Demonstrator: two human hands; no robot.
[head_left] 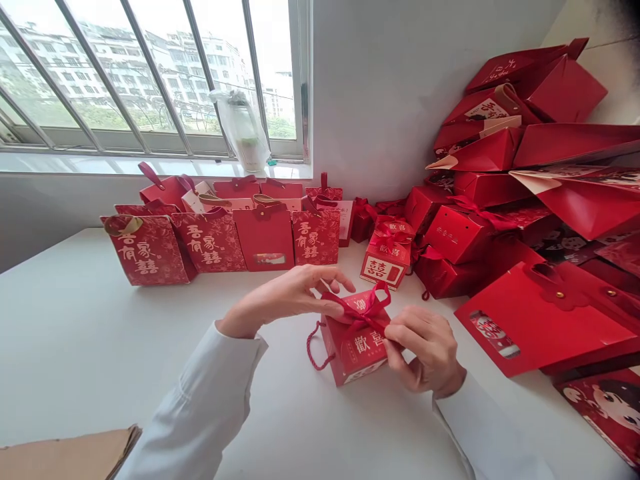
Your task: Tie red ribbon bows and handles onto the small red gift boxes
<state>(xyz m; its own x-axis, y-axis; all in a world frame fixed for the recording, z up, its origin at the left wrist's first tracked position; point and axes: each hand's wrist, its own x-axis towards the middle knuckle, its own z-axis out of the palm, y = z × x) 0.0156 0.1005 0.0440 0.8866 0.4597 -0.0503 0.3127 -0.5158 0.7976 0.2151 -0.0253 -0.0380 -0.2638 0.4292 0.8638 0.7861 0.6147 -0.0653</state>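
Note:
A small red gift box (pixel 345 353) with pale lettering lies on the white table in front of me. On its top is a bow of red ribbon (pixel 367 313), and a twisted red cord handle (pixel 311 350) hangs off its left side. My left hand (pixel 295 293) arches over from the left, its thumb and fingers closed round the bow's left loop; the exact contact is partly hidden. At the box's right edge, my right hand (pixel 425 347) pinches the ribbon between thumb and fingers, the other fingers curled in.
Several red gift bags (pixel 213 243) stand in rows below the barred window. Behind my box is a similar ribboned box (pixel 387 253). Red boxes and bags are piled (pixel 460 233) high on the right. Cardboard (pixel 65 457) lies at the lower left; a bagged cup (pixel 245 137) stands on the sill.

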